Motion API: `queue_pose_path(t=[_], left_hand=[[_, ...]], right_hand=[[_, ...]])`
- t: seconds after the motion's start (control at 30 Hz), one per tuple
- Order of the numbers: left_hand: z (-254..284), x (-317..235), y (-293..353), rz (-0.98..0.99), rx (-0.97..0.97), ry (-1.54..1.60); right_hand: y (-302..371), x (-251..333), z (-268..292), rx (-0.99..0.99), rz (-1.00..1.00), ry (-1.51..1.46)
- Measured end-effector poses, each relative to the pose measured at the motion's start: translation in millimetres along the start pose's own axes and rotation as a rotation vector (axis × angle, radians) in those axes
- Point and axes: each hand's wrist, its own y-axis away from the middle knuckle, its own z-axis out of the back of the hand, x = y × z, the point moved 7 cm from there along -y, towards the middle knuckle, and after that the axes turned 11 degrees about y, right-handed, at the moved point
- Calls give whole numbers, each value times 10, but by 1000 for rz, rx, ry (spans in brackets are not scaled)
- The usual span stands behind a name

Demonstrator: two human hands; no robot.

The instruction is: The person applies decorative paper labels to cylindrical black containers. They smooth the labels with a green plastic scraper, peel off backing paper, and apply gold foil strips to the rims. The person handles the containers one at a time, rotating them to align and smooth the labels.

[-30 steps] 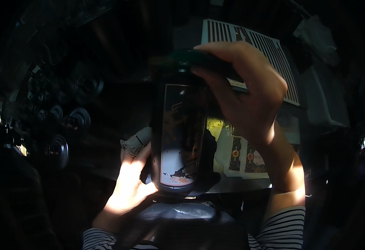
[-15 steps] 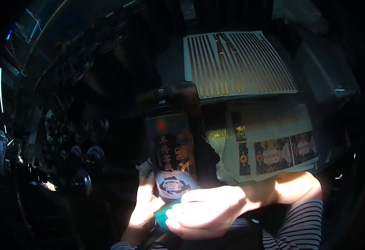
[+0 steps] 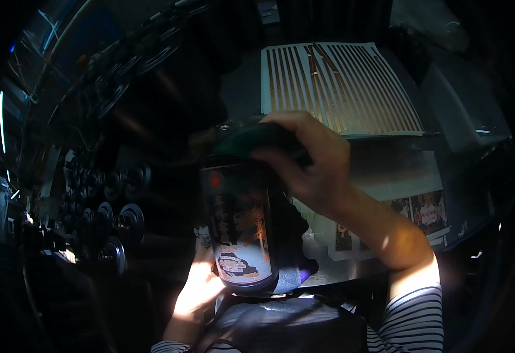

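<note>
A tall dark jar (image 3: pixel 238 229) with a printed label stands upright in the middle of the view. My left hand (image 3: pixel 197 289) grips it low on its left side, lit by a patch of sun. My right hand (image 3: pixel 307 166) comes from the right and is closed over a dark green lid (image 3: pixel 243 140) on top of the jar. Both forearms wear striped sleeves.
A white slatted panel (image 3: pixel 340 85) lies behind the jar, with printed paper sheets (image 3: pixel 422 209) below it. Dark round knobs and machine parts (image 3: pixel 113 220) crowd the left side. A dark bag or cloth (image 3: pixel 293 326) sits under the jar. The surroundings are very dim.
Half a second ago my right hand was low in front of the jar holding the green lid; now it is up on the jar's top with the lid. The left hand stays on the jar.
</note>
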Motion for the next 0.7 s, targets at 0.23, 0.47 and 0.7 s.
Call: queue_pose_path(t=[0.23, 0.47, 0.7], left_hand=[[36, -19, 14, -8, 57, 18], [244, -593, 35, -267, -270, -43], [558, -793, 279, -423, -367, 358]], right_hand=[[1568, 434, -132, 656, -437, -834], [984, 677, 297, 512, -210, -483], [977, -610, 1723, 212, -882, 97]])
